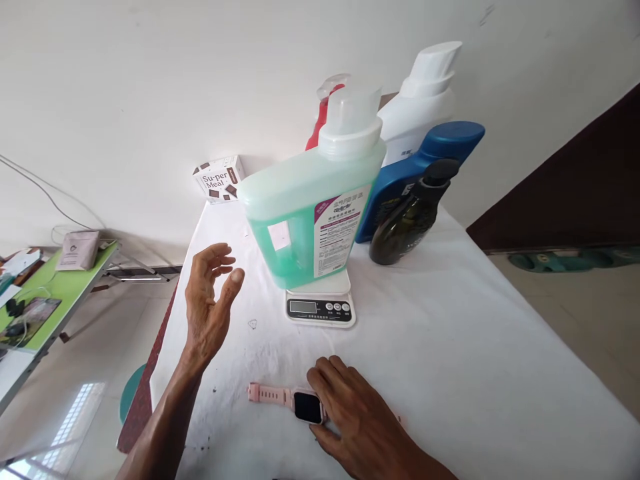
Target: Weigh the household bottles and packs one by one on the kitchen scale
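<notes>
Our right hand rests on the pink watch (no closed grip); our left hand hovers spread by the green jug on the scale.

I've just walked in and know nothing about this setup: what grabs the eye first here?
The big green detergent jug stands on a small white kitchen scale in the middle of the white table. Behind it crowd a blue bottle, a dark bottle and a white bottle. Nearer, the right hand rests on a pink smartwatch, while the open left hand is raised beside the jug.
</notes>
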Action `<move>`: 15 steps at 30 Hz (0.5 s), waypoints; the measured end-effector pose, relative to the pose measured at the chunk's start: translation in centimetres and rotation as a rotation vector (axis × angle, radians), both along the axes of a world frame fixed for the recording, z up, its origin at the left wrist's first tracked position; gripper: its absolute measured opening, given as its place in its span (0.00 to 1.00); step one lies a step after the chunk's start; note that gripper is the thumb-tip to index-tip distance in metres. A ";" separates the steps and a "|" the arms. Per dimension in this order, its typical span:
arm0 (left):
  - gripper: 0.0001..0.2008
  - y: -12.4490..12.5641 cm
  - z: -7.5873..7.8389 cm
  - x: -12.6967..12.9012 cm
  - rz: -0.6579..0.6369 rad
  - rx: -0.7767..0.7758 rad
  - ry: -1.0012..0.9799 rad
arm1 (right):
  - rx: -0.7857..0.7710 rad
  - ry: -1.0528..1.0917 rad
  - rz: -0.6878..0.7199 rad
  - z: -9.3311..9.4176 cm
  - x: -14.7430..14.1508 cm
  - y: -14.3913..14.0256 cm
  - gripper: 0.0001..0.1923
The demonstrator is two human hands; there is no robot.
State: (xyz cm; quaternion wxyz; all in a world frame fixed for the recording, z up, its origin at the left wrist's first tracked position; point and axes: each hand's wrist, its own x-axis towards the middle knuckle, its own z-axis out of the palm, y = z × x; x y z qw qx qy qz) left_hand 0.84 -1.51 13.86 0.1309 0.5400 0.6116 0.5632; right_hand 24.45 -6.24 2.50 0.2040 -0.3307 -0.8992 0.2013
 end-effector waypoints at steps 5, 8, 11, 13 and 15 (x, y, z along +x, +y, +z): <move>0.18 -3.9 -0.5 -0.1 0.029 -0.039 0.011 | -0.343 0.045 0.024 2.1 0.2 1.0 0.14; 0.19 -5.7 -0.8 0.5 -0.076 -0.094 0.009 | -0.682 0.201 -0.042 4.7 0.5 1.9 0.03; 0.27 -6.8 -1.0 1.8 -0.243 -0.154 0.013 | -0.799 0.296 -0.102 7.8 0.9 2.0 0.12; 0.30 -7.1 -0.8 2.9 -0.333 -0.172 -0.004 | -0.835 0.360 -0.076 9.4 1.1 1.7 0.19; 0.28 -7.0 -0.5 3.8 -0.374 -0.161 -0.034 | -0.890 0.387 -0.010 10.2 1.2 1.3 0.24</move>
